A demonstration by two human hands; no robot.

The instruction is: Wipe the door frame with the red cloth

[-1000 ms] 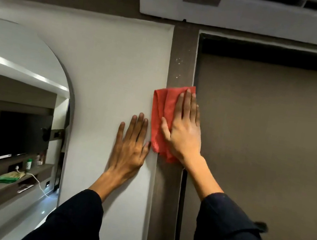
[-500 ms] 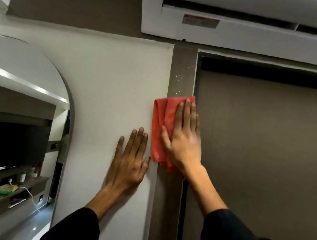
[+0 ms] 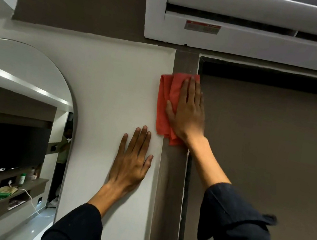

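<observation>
Up near the top of the frame, right of centre, the right hand point(image 3: 188, 112) lies flat on a crumpled red cloth point(image 3: 166, 104), pressing it against the vertical brown wooden door frame point(image 3: 169, 184). Its fingers point(image 3: 190, 89) are straight and held close together, pointing upward, with the thumb angled out to the left across the fabric. The cloth covers the frame's width just below its upper corner and laps a little onto the off-white wall point(image 3: 106, 90) to the left; a bunched tail hangs out beneath the wrist. To the right of the frame stands the flat grey-brown door panel point(image 3: 272, 160), with a dark gap above it.

Lower and to the left, the left hand point(image 3: 131, 165) rests palm-down on the wall, just beside the frame without touching it, its fingers extended upward and slightly fanned. Both arms wear dark navy sleeves point(image 3: 238, 238), the right one pushed back from the forearm.

Across the upper right hangs a white air-conditioner unit point(image 3: 250, 41) bearing a small red-and-white label. At the left edge, an arched mirror point(image 3: 17, 117) reflects a black television, a shelf and a green cloth.
</observation>
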